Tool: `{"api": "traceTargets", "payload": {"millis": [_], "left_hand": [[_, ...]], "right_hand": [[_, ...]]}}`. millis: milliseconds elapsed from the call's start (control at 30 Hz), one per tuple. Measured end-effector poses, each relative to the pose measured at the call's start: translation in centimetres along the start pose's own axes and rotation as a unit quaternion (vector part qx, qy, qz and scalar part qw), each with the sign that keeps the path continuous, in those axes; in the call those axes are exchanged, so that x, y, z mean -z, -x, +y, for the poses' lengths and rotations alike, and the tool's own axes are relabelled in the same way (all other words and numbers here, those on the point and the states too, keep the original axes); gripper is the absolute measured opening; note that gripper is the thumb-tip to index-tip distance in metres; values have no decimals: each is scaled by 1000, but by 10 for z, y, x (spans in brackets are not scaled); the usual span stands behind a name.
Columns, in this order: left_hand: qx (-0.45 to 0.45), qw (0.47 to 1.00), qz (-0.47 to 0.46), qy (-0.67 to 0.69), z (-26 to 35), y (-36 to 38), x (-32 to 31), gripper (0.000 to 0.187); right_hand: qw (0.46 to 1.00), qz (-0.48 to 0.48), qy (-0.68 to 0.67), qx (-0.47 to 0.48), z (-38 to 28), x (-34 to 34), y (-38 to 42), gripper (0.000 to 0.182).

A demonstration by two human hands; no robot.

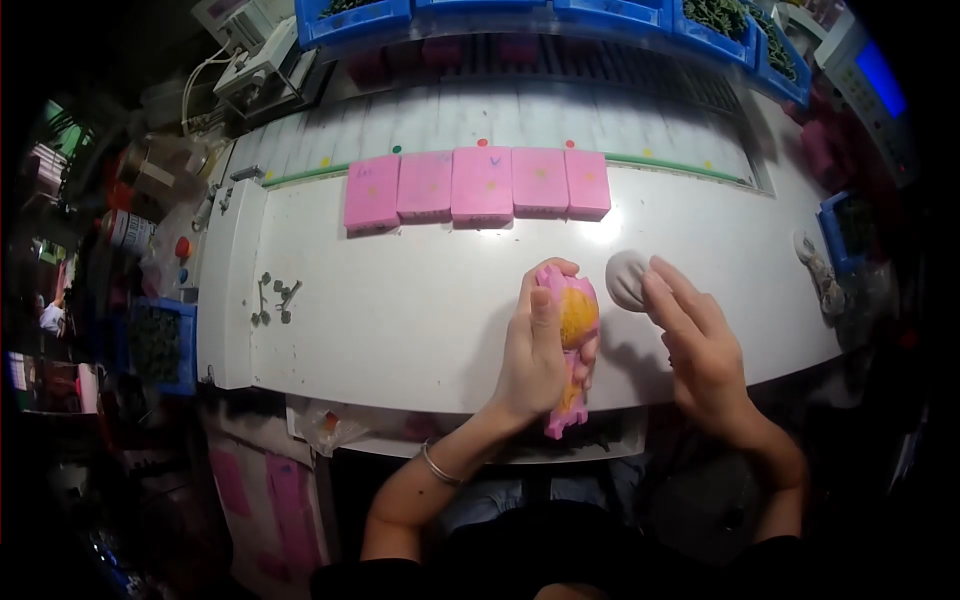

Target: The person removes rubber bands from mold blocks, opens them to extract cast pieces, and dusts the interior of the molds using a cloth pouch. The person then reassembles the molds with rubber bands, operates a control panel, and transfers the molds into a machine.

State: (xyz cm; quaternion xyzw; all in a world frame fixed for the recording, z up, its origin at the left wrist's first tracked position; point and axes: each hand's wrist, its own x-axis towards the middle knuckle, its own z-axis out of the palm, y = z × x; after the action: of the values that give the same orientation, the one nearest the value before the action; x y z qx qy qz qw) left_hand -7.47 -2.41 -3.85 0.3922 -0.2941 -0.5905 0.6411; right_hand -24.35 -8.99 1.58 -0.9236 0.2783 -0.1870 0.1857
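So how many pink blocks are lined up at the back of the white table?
5, side by side in one row: far left, second, middle, fourth, far right. The left hand holds a separate pink piece.

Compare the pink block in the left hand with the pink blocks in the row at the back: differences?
The held block is gripped by the left hand near the table's front edge; the row blocks lie flat, side by side, untouched. The held block shows a large yellow-orange patch; the row blocks show only small marks. The held one points toward the person. Both are pink.
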Motion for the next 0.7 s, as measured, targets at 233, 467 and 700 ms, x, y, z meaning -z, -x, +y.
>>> {"api": "traceTargets", "payload": {"millis": [233,467,700], "left_hand": [[-23,995,38,-95,3,-1,0,58],[-5,994,36,-106,-3,-1,2,72],[23,997,23,-69,5,-1,1,80]], "right_hand": [[999,-13,-14,49,-11,-12,-9,70],[997,-33,-52,39,-9,-14,-11,72],[994,19,46,100,-11,-27,-8,61]]}}
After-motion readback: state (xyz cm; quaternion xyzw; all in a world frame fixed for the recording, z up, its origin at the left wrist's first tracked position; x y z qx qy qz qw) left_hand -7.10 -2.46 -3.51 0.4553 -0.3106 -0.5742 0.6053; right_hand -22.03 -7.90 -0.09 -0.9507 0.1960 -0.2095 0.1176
